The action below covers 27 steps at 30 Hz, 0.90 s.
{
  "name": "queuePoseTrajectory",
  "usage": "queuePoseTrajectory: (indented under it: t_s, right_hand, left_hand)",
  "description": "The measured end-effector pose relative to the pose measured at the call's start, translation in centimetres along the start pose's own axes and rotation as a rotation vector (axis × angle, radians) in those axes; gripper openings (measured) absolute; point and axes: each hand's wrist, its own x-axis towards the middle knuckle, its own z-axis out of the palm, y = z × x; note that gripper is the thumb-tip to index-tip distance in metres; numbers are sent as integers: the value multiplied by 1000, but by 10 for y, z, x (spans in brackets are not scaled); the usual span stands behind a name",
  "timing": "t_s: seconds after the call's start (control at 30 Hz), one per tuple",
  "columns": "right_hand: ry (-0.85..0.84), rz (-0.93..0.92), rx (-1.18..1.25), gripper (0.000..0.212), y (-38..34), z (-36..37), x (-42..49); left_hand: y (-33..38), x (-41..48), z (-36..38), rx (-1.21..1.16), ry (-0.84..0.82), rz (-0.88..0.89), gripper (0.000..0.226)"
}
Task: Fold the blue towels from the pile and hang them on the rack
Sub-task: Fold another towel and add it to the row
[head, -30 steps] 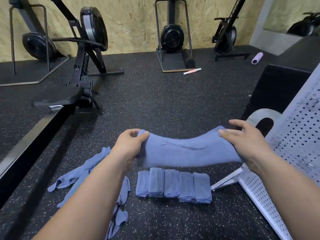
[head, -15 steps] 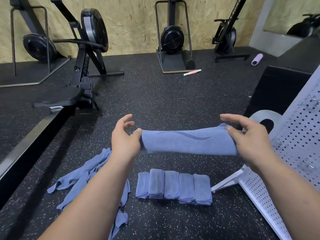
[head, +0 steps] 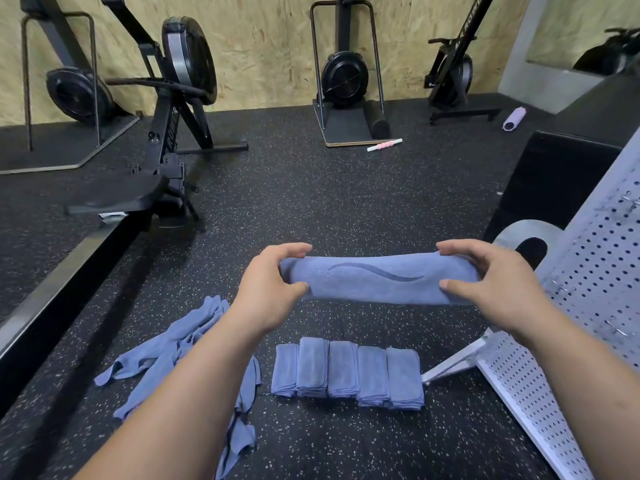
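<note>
Even, moderately bright overhead light fills the room, leaving only soft shadows on the speckled floor (head: pixel 311 202) beneath the rowing machine (head: pixel 166 133), while the wide-angle lens bows the frame's edges, the plywood wall (head: pixel 270 46) looks slightly smeared, and nothing glares.

A black rowing machine (head: pixel 166 133) stands at the far left of the speckled rubber floor (head: pixel 311 202), its rail running toward the near left corner. Against the plywood wall (head: pixel 270 46), another rower (head: pixel 344 77) stands upright on a board, a black foam roller (head: pixel 377 118) beside it. A pink massage stick (head: pixel 384 145) lies just in front. A lilac roller (head: pixel 514 118) lies at the far right, near a black box (head: pixel 554 181).
</note>
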Motion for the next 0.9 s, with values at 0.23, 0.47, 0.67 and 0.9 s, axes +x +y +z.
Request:
queuePoseTrajectory:
  t_s: [0.23,0.47,0.67,0.9]
  right_hand:
    - [108,-46,-245,39,0,1,-1]
    - [127,14,-176,11,-2,1,0]
    - [91,126,462,12,-8,-2,3]
    - [127,203,612,31,-11,-1,2]
  left_hand:
    - [-4,-1,5,269,68,123,43]
    - [-2,2,2,238,121,42,16]
    - [7,4,0,-525,123,-225,10]
    - [-1,5,5,-658,155,-252,13]
